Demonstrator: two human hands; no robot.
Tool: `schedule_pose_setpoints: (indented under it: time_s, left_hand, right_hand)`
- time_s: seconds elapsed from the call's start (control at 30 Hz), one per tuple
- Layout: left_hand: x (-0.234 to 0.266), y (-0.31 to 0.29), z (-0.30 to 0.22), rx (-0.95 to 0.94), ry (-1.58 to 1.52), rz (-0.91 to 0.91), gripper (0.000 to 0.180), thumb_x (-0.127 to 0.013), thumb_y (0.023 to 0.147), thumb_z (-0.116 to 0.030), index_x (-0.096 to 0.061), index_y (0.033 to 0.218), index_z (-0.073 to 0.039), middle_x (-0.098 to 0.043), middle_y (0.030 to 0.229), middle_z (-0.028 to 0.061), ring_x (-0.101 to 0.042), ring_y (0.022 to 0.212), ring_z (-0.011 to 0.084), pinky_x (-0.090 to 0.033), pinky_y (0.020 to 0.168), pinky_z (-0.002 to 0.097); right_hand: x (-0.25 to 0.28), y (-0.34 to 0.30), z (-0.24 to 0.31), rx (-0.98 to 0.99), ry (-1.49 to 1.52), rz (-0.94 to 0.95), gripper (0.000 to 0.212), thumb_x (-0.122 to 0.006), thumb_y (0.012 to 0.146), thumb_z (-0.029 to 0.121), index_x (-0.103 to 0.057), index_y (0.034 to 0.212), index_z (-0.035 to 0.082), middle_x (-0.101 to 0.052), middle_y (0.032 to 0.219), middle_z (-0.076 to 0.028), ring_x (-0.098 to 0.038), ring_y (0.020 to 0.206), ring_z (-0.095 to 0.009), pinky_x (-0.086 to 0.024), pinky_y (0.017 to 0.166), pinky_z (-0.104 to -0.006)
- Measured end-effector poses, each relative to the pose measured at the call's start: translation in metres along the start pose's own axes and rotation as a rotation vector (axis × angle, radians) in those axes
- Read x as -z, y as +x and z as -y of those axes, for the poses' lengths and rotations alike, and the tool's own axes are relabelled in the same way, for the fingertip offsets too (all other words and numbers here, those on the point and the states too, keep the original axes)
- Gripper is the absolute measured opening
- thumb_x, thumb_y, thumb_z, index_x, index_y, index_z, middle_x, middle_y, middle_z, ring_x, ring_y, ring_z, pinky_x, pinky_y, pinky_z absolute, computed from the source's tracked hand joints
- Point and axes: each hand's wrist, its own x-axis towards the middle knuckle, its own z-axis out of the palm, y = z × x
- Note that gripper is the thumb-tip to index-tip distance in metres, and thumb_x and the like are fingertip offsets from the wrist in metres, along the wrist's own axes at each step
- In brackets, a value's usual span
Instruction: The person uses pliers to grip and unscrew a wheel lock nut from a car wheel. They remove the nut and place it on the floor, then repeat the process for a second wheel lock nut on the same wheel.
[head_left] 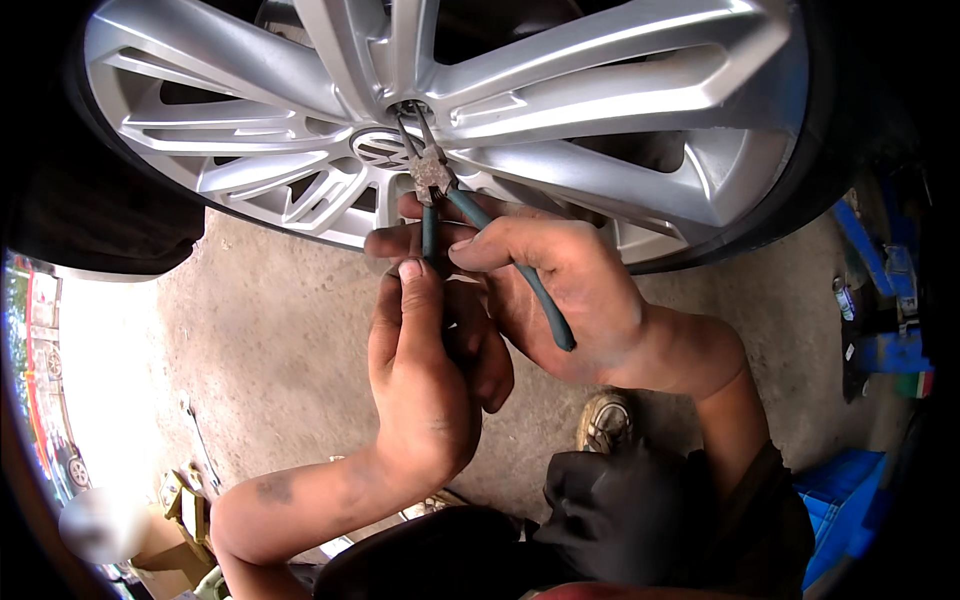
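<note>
Long-nose pliers (433,172) with dark green handles point up at a silver alloy wheel (560,100). Their jaws are spread, and the tips reach into a recessed bolt hole (408,108) just above the round centre cap (385,149). What the tips touch in the hole is too small to tell. My right hand (570,275) holds the right handle, thumb over it, the handle's end lying across the palm. Thumb and bent fingers of my left hand (425,350) close on the left handle. Both hands are smudged with dirt.
A black tyre (770,240) rims the wheel. Below lies a concrete floor (280,330) with a wrench (203,445) at left. A cardboard box (170,550) is at lower left, blue metal parts (880,260) at right, a blue crate (840,510) at lower right. My shoe (606,420) is underneath.
</note>
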Motion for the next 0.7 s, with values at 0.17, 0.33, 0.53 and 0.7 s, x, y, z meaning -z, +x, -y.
schedule_pose_setpoints:
  time_s: [0.17, 0.33, 0.53, 0.7]
  left_hand:
    - [-0.011, -0.005, -0.008, 0.135, -0.142, -0.004, 0.039, -0.031, 0.106, -0.038, -0.042, 0.084, -0.007, -0.039, 0.059, 0.0038, -0.033, 0.036, 0.0141, -0.027, 0.033, 0.0289]
    - [-0.008, -0.005, -0.024, 0.184, -0.339, 0.108, 0.034, -0.034, 0.105, -0.037, -0.045, 0.093, -0.008, -0.037, 0.056, 0.001, -0.028, 0.035, 0.0129, -0.026, 0.035, 0.027]
    - [0.017, 0.004, -0.034, 0.27, -0.551, 0.377, 0.029, -0.035, 0.104, -0.037, -0.045, 0.094, -0.012, -0.033, 0.05, -0.0029, -0.025, 0.034, 0.0121, -0.025, 0.037, 0.0261]
    - [0.015, 0.016, -0.019, 0.136, -0.622, 0.421, 0.029, -0.033, 0.104, -0.033, -0.045, 0.093, -0.009, -0.033, 0.048, -0.002, -0.024, 0.033, 0.0134, -0.023, 0.036, 0.0253]
  right_hand:
    - [-0.019, -0.002, 0.016, -0.063, -0.2, -0.116, 0.031, -0.048, 0.091, 0.017, -0.06, 0.109, -0.005, -0.062, 0.094, -0.015, -0.056, 0.054, -0.016, -0.052, 0.049, -0.0266]
    - [-0.036, 0.0, 0.025, -0.148, -0.366, -0.199, 0.044, -0.039, 0.094, 0.023, -0.048, 0.131, 0.0, -0.059, 0.127, -0.014, -0.06, 0.065, -0.02, -0.052, 0.061, -0.0307]
    - [-0.034, 0.001, 0.011, 0.072, -0.348, -0.221, 0.027, -0.053, 0.092, 0.02, -0.06, 0.101, -0.004, -0.059, 0.107, -0.009, -0.057, 0.093, -0.015, -0.05, 0.086, -0.0307]
    - [-0.051, 0.009, 0.022, -0.086, -0.264, -0.254, 0.031, -0.047, 0.095, 0.02, -0.053, 0.11, -0.007, -0.061, 0.109, -0.017, -0.062, 0.078, -0.023, -0.055, 0.071, -0.036]
